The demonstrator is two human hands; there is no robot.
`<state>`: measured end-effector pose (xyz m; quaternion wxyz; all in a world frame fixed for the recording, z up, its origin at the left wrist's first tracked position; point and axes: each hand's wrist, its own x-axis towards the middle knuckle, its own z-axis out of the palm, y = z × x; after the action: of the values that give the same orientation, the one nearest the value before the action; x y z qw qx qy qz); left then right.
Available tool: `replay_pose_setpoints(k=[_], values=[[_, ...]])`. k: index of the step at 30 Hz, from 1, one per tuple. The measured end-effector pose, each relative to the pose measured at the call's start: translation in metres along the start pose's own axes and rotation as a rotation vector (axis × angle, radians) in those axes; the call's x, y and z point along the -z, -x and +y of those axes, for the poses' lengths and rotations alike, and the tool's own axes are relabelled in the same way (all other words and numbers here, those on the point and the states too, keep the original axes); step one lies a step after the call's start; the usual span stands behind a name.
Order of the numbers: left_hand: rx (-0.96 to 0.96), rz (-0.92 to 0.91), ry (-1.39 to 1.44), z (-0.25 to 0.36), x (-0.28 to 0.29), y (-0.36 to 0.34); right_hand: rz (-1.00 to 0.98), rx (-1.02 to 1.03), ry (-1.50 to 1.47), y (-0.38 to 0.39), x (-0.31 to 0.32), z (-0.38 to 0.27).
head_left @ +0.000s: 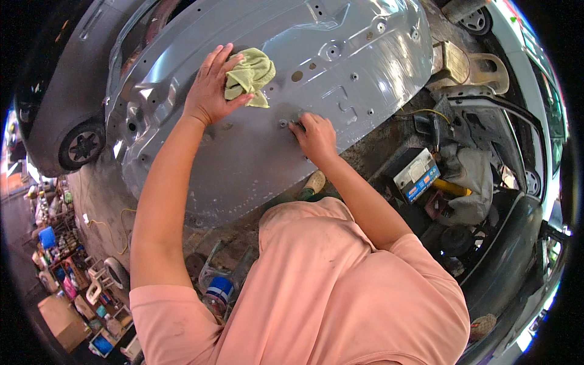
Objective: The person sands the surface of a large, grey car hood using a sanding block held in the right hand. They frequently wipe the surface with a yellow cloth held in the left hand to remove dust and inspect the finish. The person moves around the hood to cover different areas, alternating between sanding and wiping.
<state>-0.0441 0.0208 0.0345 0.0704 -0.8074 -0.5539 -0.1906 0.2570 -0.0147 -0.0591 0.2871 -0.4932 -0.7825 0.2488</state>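
Observation:
A large grey car body panel (243, 161) stretches out in front of me, with several holes, stamped ridges and small round fittings in it. My left hand (212, 88) grips a crumpled yellow-green cloth (250, 76), which rests against the panel left of its middle. Lower and to the right, my right hand (316, 137) touches the panel beside a small round fitting (283, 123). Its fingers are curled, and whatever lies between the fingertips is too small or hidden to tell.
A dark car with its wheel (83, 146) stands at the left. To the right are a car battery (417, 175), a grey cloth (474, 182) and a beige plastic chair (490, 72). Cluttered shelves (79, 274) fill the lower left. A blue-banded bottle (219, 289) stands near my left side.

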Motion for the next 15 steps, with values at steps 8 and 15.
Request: replay_pose_setpoints(k=[8,15], values=[[-0.026,0.05,0.019,-0.001,-0.002,-0.001,-0.04,-0.046,-0.026,-0.037,0.005,-0.018],[-0.013,0.03,0.032,0.002,-0.002,0.0,-0.045,-0.392,-0.045,0.001,-0.003,-0.021]])
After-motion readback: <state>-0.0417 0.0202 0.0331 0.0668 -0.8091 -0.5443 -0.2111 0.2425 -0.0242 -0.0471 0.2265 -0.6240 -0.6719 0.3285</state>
